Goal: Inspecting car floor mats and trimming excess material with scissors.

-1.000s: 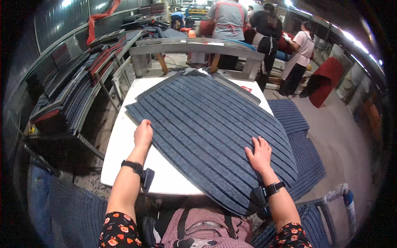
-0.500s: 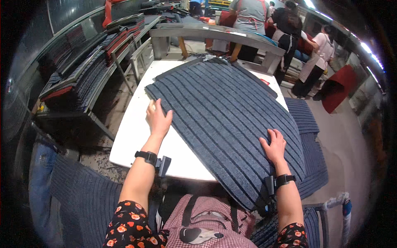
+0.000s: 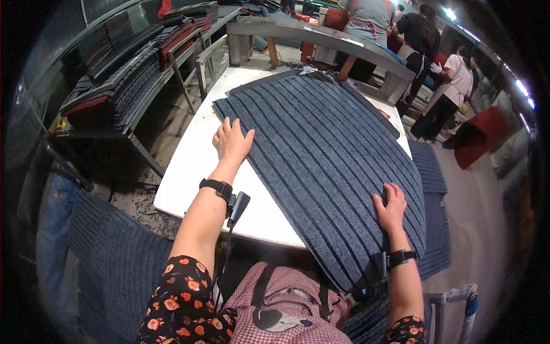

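A large grey-blue striped mat point(image 3: 326, 155) with a curved right edge lies flat on a white table point(image 3: 189, 166), its near corner hanging past the table's front edge. My left hand point(image 3: 234, 140) is at the mat's left edge, fingers spread and the thumb over the stripes. Farther right, my right hand point(image 3: 392, 206) rests on the mat's surface near the curved side, with its fingers apart. At the far end a dark border point(image 3: 266, 83) of another piece shows from under the mat. Neither hand grips anything.
A metal rail point(image 3: 321, 34) crosses behind the table. Stacked mats point(image 3: 137, 80) fill a rack at left. More striped mats lie at lower left point(image 3: 114, 252) and right point(image 3: 429, 212). A red-handled tool point(image 3: 384, 114) sits at the table's far right. Several people stand beyond.
The whole view has shifted slightly, with the table and rail now a little higher and farther right. My left hand has slid slightly along the mat's left edge; my right hand stays on the mat.
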A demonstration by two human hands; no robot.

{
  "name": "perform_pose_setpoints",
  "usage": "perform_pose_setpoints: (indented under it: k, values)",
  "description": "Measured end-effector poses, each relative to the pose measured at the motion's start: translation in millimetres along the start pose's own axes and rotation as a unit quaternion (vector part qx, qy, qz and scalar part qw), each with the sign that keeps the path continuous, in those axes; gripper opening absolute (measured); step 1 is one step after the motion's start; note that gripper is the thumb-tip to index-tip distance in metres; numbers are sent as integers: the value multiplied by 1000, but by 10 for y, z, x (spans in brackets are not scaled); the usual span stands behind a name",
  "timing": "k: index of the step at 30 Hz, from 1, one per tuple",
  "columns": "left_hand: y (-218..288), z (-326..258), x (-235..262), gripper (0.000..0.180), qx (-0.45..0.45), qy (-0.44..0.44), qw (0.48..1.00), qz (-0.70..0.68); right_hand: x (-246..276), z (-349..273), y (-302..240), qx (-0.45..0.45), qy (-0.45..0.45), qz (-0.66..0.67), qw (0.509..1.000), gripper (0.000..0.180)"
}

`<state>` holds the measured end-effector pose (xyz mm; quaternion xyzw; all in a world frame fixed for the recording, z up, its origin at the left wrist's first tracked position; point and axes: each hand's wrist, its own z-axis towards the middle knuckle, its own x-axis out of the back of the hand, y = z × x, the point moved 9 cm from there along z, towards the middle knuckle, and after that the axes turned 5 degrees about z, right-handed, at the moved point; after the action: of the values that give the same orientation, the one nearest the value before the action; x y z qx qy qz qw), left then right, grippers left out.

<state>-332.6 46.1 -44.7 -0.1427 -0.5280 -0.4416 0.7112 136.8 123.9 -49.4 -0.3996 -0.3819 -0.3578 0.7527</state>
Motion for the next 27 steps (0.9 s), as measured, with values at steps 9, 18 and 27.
perform_pose_setpoints:
  k: [9,18,27]
  values:
    - [122,-7,-31,50,-66,24,997,-22,271,-267,636,-37,23,34,998,38]
    - [316,-45,-243,48,-89,-23,996,-18,419,-3281,3157,-563,180,254,766,61]
    - [110,-41,-58,46,-70,-48,996,35,-854,-3366,1844,-608,175,597,493,67]
